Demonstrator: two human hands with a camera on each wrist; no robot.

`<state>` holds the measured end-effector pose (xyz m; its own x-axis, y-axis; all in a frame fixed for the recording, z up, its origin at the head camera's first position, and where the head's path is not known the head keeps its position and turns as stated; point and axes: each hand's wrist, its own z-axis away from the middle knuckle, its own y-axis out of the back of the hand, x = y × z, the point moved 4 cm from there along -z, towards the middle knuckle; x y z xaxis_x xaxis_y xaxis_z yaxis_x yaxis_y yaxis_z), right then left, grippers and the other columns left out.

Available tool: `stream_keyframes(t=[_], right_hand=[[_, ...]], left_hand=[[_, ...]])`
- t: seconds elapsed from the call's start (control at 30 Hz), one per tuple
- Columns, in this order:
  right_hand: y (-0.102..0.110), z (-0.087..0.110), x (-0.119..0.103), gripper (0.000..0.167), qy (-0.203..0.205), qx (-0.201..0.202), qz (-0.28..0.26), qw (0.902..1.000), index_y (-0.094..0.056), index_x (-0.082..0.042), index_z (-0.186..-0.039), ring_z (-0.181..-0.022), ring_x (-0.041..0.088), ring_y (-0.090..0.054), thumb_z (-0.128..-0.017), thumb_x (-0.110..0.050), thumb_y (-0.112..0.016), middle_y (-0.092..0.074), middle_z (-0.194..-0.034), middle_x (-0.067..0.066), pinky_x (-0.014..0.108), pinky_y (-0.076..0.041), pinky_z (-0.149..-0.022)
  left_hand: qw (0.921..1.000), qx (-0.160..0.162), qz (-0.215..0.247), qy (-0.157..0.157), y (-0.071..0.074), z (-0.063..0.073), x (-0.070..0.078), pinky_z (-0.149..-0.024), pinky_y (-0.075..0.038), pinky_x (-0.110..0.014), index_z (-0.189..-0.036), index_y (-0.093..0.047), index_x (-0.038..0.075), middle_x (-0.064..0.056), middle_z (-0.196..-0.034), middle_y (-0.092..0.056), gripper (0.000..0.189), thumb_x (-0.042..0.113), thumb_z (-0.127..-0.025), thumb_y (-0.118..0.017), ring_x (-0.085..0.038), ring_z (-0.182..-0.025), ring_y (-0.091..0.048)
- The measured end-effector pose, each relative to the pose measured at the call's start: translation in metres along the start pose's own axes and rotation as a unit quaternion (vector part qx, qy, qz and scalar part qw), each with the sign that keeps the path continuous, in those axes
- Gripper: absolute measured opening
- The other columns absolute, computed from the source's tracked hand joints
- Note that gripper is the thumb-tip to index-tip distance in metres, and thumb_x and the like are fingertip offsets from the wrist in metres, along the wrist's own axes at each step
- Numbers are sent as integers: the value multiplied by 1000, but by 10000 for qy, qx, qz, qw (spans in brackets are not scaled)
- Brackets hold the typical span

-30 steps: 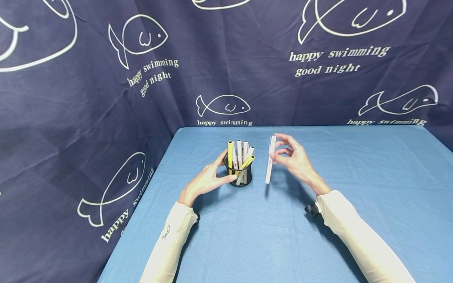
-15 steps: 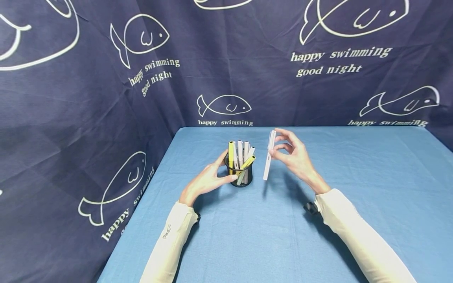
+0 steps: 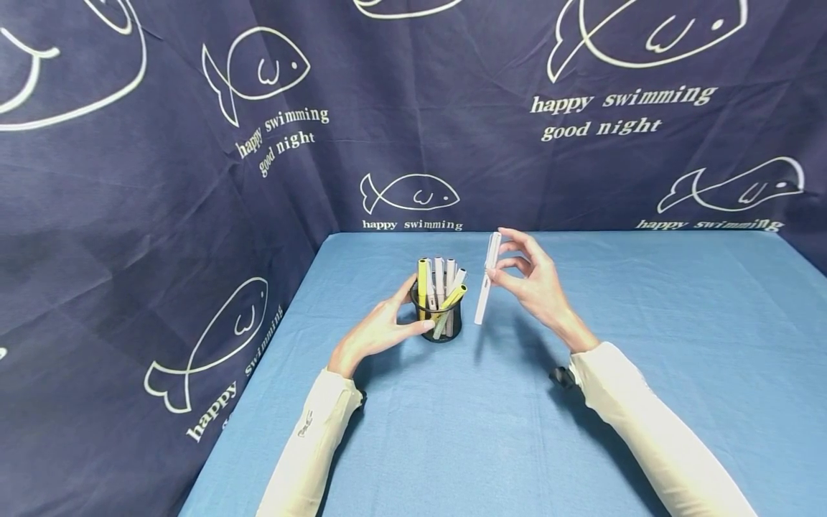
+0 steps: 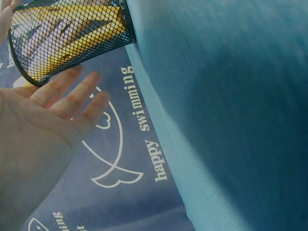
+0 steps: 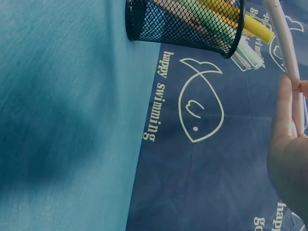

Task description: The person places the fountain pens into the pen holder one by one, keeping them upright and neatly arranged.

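A black mesh pen holder (image 3: 455,324) stands upright on the table, with several yellow and whitish pens in it. My left hand (image 3: 380,327) holds it from the left, thumb across the front and fingers round the back; in the left wrist view the fingers lie along the mesh wall (image 4: 67,41). To the right of the holder, my right hand (image 3: 538,286) pinches a white capped pen (image 3: 482,300) by thumb and fingertips. The pen is raised off the table, clip end up, its lower end leaning toward the holder. The right wrist view shows the pen (image 5: 288,45) beside the holder's mouth.
A blue cloth (image 3: 452,431) covers the table. Dark blue curtains (image 3: 497,158) with white fish prints hang behind it and along its left side. A dark wrist strap piece (image 3: 562,377) shows under the right cuff.
My right hand has lifted the white pen a little and moved it left, closer to the pen holder. The left hand and the holder have stayed in place.
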<state>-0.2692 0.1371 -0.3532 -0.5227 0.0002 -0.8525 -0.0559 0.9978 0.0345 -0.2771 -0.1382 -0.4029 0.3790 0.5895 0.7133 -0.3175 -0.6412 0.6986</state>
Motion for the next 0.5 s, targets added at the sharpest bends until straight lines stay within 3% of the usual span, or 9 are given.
stream_keyframes(t=[0.5], right_hand=[[-10,-6,-6,67,266,211,-157,9993,-49,6,-146,-85,12,-68,-85,22,-70,-57,-112,14,27,-59,-71]], left_hand=[[10000,19,10,-32,-1,1,1,-113,-36,-52,-168,-13,27,-15,-151,-53,101,55,-92,-73,-25,-142,-45]])
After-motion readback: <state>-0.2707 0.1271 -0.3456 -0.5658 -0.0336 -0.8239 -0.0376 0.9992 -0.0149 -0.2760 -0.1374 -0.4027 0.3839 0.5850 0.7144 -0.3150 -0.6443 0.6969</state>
